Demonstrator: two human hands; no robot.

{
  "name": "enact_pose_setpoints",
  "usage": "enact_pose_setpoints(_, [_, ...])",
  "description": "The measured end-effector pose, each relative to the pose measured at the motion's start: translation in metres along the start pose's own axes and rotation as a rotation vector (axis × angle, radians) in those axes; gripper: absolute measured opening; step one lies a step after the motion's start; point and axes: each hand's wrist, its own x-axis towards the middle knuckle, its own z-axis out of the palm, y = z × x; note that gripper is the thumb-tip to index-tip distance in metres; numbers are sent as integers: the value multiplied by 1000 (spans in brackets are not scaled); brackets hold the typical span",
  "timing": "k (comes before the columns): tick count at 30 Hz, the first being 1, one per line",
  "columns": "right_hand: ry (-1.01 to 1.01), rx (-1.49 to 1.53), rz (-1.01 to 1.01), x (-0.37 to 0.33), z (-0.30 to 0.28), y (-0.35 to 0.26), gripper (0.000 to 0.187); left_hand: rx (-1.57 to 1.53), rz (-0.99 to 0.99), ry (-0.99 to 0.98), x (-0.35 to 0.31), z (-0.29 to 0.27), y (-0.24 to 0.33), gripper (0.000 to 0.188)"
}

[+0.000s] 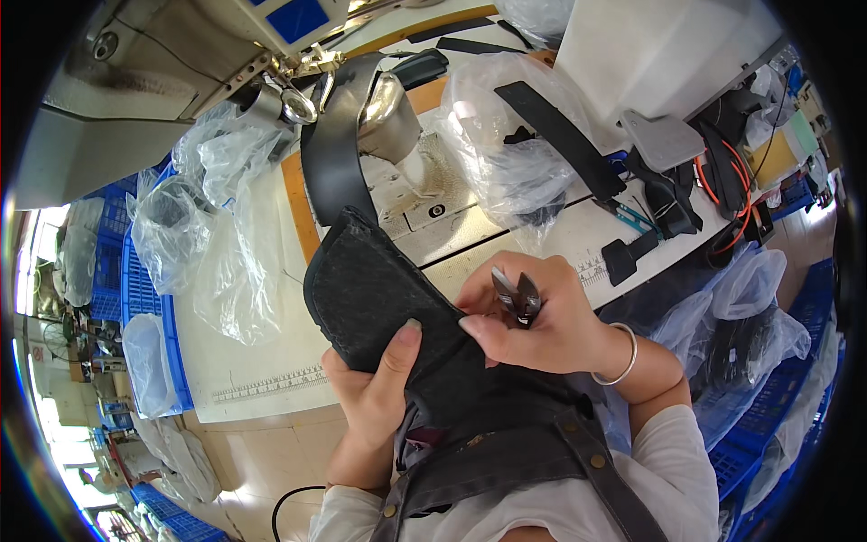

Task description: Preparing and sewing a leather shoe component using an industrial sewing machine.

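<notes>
1. Seen from my head camera, the black piece (pixel 366 280) is in front of me, near the edge of the white table (pixel 212 348), its rounded end toward the machine.
2. My left hand (pixel 368 397) grips its lower left side, thumb flat on the top face, the other fingers mostly hidden beneath.
3. My right hand (pixel 564 316) is closed around metal snips (pixel 519 296), blades pointing up out of my fist; that thumb is at the piece's right edge. A silver bangle (pixel 623 355) circles my wrist.
4. Just beyond the piece, a curved black band (pixel 332 158) lies against the sewing machine's (pixel 388 117) rounded metal part; I can't tell whether band and piece touch.
5. Farther right, a black strip (pixel 564 140) lies across a clear plastic bag (pixel 470 113); a blue crate (pixel 181 361) stands along the table's left side.
</notes>
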Motion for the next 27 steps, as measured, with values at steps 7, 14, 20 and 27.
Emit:
enact_pose_setpoints(7, [-29, -277, -247, 0, -2, 7, 6, 229, 97, -48, -1, 0, 1, 20])
enact_pose_setpoints(14, [-66, -288, -234, -2, -3, 8, 8, 250, 75, -52, -2, 1, 3, 19])
enact_pose_setpoints(20, [23, 63, 37, -4, 0, 3, 10, -97, -32, -66, -13, -2, -13, 24])
enact_pose_setpoints(27, [137, -117, -396, -1, -11, 11, 19, 683, 1018, -310, 0, -9, -2, 27])
